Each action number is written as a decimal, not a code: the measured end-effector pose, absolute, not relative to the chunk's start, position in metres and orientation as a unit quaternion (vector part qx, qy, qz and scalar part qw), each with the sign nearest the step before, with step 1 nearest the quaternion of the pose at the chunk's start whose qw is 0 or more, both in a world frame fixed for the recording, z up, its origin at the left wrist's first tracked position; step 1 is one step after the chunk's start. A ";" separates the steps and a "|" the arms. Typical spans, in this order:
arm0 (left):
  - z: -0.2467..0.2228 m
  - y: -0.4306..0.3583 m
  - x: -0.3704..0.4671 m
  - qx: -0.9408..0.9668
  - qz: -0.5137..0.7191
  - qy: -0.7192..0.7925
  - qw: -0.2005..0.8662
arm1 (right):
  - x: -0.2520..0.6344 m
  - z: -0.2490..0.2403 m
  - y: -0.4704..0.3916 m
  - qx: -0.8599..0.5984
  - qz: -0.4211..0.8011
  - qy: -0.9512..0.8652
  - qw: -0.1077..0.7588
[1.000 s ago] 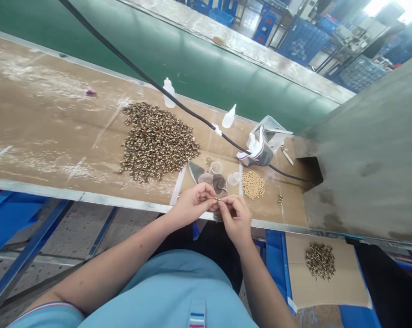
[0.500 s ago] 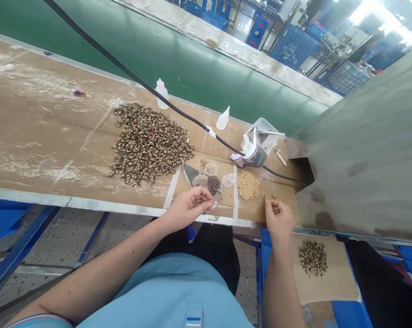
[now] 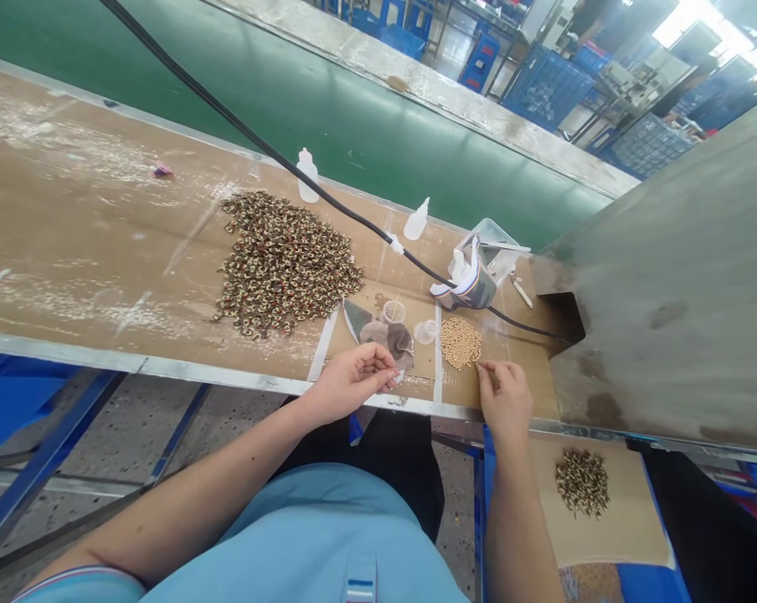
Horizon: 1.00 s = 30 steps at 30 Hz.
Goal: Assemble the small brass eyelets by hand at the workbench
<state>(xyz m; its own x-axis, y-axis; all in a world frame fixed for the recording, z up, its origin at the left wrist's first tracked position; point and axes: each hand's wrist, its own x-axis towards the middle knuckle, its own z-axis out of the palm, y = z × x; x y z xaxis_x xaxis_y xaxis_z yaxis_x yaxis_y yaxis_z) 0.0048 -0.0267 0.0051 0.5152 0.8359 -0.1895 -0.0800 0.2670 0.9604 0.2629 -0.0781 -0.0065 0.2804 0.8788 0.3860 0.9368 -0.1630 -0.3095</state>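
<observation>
**Right fingertips at the edge of the bead pile**

The small pile of tan beads [image 3: 460, 342] is met at its near right edge by the right hand [image 3: 506, 395], fingertips drawn together; whether a bead is pinched cannot be told. The left hand [image 3: 352, 381], farther off, is curled shut on something too small to identify.

Worn brown workbench [image 3: 70, 234] with metal edge; green conveyor belt [image 3: 328, 109] beyond it. Blue crates [image 3: 545, 84] stacked further back, under bright overhead light. Speckled concrete floor [image 3: 121, 435] below.
</observation>
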 end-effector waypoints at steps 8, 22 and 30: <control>0.003 -0.027 0.005 0.507 0.328 0.364 0.710 | 0.270 -0.005 -0.071 -0.760 -0.045 -0.630 0.152; 0.000 -0.026 0.007 0.473 0.342 0.388 0.713 | 0.195 0.014 -0.064 -0.639 0.082 -0.701 0.304; -0.004 -0.024 0.008 0.410 0.369 0.395 0.735 | 0.157 0.014 -0.057 -0.597 0.105 -0.734 0.306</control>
<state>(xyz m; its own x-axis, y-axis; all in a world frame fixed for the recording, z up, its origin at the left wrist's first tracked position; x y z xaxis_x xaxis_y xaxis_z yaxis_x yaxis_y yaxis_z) 0.0082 -0.0239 -0.0039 0.4157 0.8656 -0.2791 -0.2180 0.3927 0.8934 0.1570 -0.0570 0.0141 -0.0992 0.9407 0.3244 0.8127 0.2647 -0.5191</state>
